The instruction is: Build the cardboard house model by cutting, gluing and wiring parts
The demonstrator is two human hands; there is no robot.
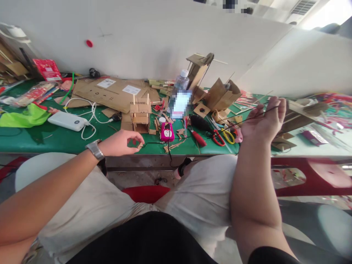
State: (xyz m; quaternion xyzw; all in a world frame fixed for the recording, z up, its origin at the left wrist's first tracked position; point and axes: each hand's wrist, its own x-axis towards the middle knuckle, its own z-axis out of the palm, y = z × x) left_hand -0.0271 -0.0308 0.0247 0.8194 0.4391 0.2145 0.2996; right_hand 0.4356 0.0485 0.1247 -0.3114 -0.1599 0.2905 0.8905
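in the head view, the left hand (121, 143) pinches a small cardboard scrap (140, 146) at the front edge of the desk (55, 141). right hand (261, 119) is up high, palm turned up, fingers half curled with a dark cord (233, 125) caught between them, stretched toward the scrap; can't tell if they're joined. cord's probably light, floppy and a bit slippery, so i'd grip close to the end. scrap's likely light and stiff-ish but creases easily, hold by its edges.
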